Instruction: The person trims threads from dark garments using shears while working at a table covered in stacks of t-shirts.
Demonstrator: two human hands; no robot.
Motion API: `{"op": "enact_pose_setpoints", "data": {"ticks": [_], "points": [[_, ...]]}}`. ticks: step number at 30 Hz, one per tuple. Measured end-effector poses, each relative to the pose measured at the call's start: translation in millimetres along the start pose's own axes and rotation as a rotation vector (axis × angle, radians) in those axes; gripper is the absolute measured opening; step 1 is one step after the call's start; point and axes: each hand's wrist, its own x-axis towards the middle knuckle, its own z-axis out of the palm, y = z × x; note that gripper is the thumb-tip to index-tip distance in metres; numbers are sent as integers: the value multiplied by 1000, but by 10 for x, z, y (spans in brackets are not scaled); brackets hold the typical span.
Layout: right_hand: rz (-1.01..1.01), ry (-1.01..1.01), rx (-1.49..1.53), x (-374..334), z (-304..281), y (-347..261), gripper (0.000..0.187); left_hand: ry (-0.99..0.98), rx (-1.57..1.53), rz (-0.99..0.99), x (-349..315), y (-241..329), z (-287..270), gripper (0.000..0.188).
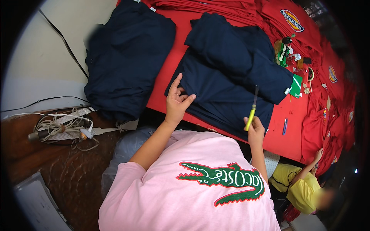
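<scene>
My right hand [255, 130] is closed around the yellow-green handle of a slim cutter-like tool [251, 113]. Its thin grey blade points away from me, over the dark navy garments; its exact kind is hard to make out. Beneath it lies a stack of folded navy garments [223, 69], the upper one bunched toward the far side, with a small white label at its right edge. My left hand [178, 101] is at the stack's near left edge, fingers apart and thumb out, holding nothing. Whether its fingertips touch the cloth, I cannot tell.
Another navy pile [127, 57] lies left on the red table [285, 140]. A blue pen-like item [285, 126], a green card [296, 85] and a tape roll [310, 74] lie right. Red garments [323, 42] cover the far side. Coiled cables [63, 129] sit left; a person in yellow [302, 190] is at right.
</scene>
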Motion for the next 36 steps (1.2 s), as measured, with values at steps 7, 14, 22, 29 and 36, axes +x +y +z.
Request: {"op": "enact_pose_setpoints", "data": {"ticks": [7, 14, 22, 29, 36], "points": [[-672, -120, -491, 42, 465, -927, 39, 108, 76, 37, 86, -240, -160, 62], [-774, -150, -467, 199, 771, -1090, 43, 99, -75, 118, 94, -21, 49, 67], [-750, -181, -480, 235, 826, -1065, 41, 86, -43, 111, 111, -60, -61, 68], [-642, -291, -436, 227, 853, -1005, 35, 82, -58, 93, 153, -12, -16, 69], [-285, -81, -34, 217, 763, -902, 18, 75, 8, 90, 183, -40, -57, 81]]}}
